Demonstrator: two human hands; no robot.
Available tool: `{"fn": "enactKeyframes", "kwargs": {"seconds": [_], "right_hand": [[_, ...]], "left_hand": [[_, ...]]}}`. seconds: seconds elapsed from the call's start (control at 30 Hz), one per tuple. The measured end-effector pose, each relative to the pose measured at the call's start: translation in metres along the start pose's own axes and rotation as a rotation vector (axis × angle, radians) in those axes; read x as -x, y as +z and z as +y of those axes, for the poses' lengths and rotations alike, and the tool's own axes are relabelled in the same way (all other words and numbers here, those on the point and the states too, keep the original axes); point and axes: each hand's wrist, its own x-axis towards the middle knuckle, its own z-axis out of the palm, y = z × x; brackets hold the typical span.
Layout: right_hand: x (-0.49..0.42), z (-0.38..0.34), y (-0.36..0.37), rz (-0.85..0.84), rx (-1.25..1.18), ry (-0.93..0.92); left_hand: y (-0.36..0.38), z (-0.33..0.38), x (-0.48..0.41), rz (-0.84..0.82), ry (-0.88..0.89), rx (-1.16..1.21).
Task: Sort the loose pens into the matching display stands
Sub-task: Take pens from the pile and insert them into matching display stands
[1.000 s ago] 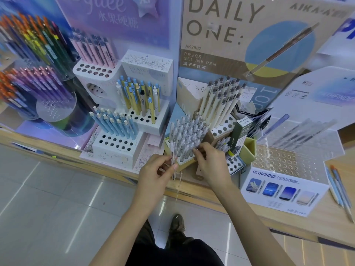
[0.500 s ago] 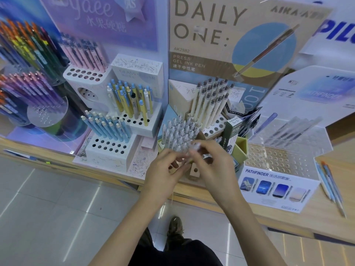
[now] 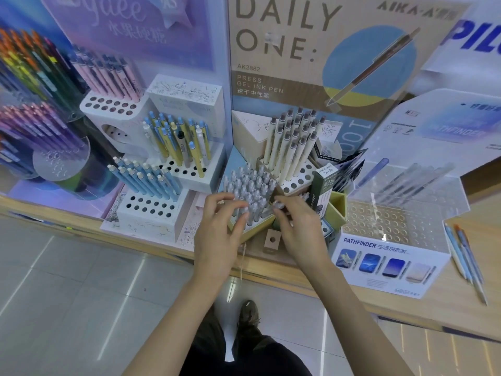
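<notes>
The grey pen [image 3: 279, 205] stands nearly upright at the right front corner of its stand [image 3: 257, 226], near the counter's [image 3: 271, 263] front edge. The right hand [image 3: 301, 232] pinches its top. The left hand [image 3: 217, 234] curls against the front row just beside it; whether it grips 1 cannot be told.

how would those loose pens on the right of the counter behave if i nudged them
The pens look slim and round, so they would probably roll on the smooth counter. Their tips reach near its front edge, so a push that way might drop them. They seem light and stiff, likely easy to pinch up.
</notes>
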Motion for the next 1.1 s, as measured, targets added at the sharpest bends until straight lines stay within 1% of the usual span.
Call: {"fn": "enactKeyframes", "kwargs": {"seconds": [0.07, 0.17, 0.2, 0.33, 0.4, 0.53, 0.7, 0.77, 0.83, 0.93, 1.0, 1.03, 1.1], "right_hand": [[0.0, -0.001, 0.004, -0.011, -0.013, 0.023], [-0.002, -0.009, 0.005, 0.028, -0.159, 0.178], [-0.002, -0.011, 0.007, 0.047, -0.178, 0.203], [-0.001, -0.017, 0.011, 0.09, -0.142, 0.224], [-0.003, -0.019, 0.012, 0.091, -0.119, 0.242], [-0.008, -0.025, 0.017, 0.067, -0.059, 0.21], [-0.001, -0.02, 0.017, 0.047, -0.092, 0.287], [0.01, -0.018, 0.014, 0.001, -0.166, 0.341], [0.022, -0.012, 0.004, -0.02, -0.227, 0.358], [0.041, 0.004, -0.026, 0.023, -0.311, 0.387], [0.056, 0.022, -0.052, 0.076, -0.361, 0.405], [0.064, 0.034, -0.065, 0.1, -0.374, 0.415], [0.082, 0.065, -0.093, 0.13, -0.34, 0.443]], "left_hand": [[0.001, 0.001, 0.0, -0.012, -0.023, 0.014], [0.002, 0.001, 0.0, -0.02, -0.043, 0.052], [0.002, 0.001, 0.0, -0.019, -0.052, 0.079], [0.005, 0.002, 0.003, -0.005, -0.073, 0.162], [0.005, 0.0, 0.005, 0.0, -0.074, 0.197], [0.004, -0.003, 0.006, -0.013, -0.087, 0.231], [0.006, -0.001, 0.006, -0.019, -0.1, 0.229], [0.006, 0.003, 0.008, 0.012, -0.113, 0.221], [0.006, 0.009, 0.012, 0.081, -0.146, 0.204], [0.006, 0.02, 0.026, 0.141, -0.123, 0.137], [0.014, 0.029, 0.038, 0.081, -0.056, 0.118], [0.022, 0.033, 0.044, 0.008, -0.027, 0.117], [0.049, 0.045, 0.056, -0.19, 0.022, 0.111]]}}
